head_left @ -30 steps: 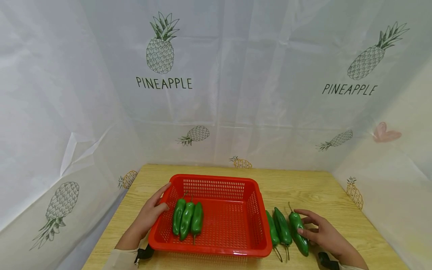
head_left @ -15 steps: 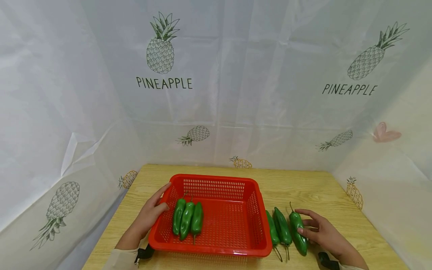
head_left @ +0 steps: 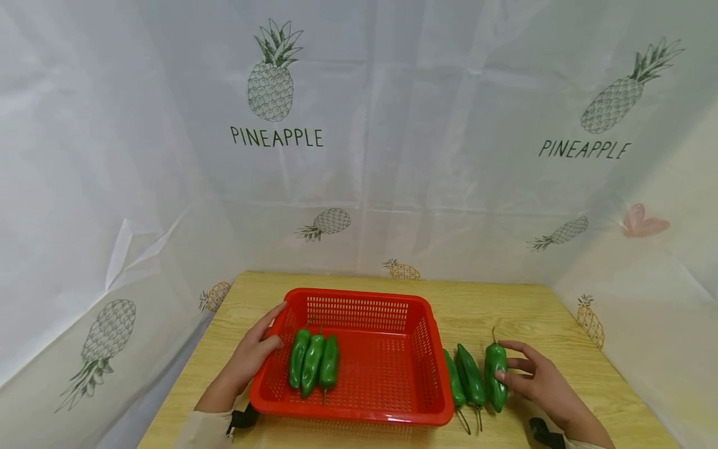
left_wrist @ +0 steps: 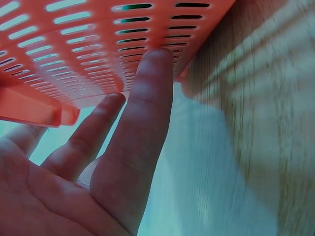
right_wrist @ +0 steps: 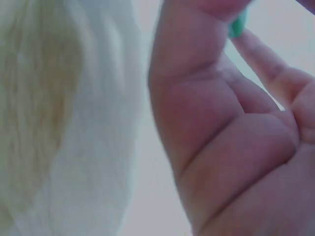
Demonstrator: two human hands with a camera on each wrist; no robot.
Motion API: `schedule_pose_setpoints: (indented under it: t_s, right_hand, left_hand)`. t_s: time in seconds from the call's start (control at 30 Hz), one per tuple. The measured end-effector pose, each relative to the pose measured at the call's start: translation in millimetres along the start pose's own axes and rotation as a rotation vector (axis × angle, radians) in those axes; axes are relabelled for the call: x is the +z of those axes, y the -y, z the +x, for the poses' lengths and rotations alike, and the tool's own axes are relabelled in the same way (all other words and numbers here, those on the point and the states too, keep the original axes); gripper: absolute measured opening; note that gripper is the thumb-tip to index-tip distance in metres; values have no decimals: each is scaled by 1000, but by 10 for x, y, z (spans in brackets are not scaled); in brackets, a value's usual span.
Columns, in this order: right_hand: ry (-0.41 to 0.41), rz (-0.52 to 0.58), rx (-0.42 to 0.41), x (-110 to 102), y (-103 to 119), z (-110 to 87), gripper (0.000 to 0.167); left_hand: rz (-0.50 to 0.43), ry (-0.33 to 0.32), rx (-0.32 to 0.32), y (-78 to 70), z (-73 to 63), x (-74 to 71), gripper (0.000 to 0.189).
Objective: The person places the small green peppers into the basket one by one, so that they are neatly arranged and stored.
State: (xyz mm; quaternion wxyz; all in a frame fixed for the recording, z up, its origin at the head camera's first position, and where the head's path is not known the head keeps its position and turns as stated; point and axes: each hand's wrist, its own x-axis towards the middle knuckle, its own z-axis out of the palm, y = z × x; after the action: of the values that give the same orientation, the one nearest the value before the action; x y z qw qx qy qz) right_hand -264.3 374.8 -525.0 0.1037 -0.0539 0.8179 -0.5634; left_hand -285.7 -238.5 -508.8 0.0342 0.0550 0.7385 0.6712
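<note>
In the head view my left hand [head_left: 249, 355] holds the left side of a red plastic basket [head_left: 350, 419], thumb at the rim. Seen from the left wrist, straight fingers [left_wrist: 140, 108] touch the slotted outer wall. Inside the basket, three green peppers [head_left: 313, 366] lie side by side along the left. My right hand [head_left: 538, 377] pinches another green pepper [head_left: 496, 377], stem pointing away, between thumb and fingers. The right wrist view shows mostly my palm, with a sliver of green at the fingertips.
Two more green peppers [head_left: 470, 376] lie on the wood-grain table [head_left: 493, 305] just right of the basket, one partly hidden by its rim. A white pineapple-print sheet [head_left: 415, 156] encloses the back and sides.
My right hand has shifted the pepper slightly away from me and turned it more upright in the head view. My left hand and the basket stay put.
</note>
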Motion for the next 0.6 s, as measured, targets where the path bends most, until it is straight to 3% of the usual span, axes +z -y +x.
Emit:
schedule_pose_setpoints:
  t_s: [0.2, 0.43, 0.6]
  right_hand:
    - [-73, 4, 35, 68, 178, -6, 78]
    - [-69, -3, 20, 135, 293, 14, 78]
    - [-55, -18, -30, 148, 523, 58, 75]
  left_hand:
    - [0, -14, -8, 8, 22, 10, 81]
    - [22, -30, -7, 6, 32, 22, 80]
    - [18, -23, -3, -7, 15, 8, 79]
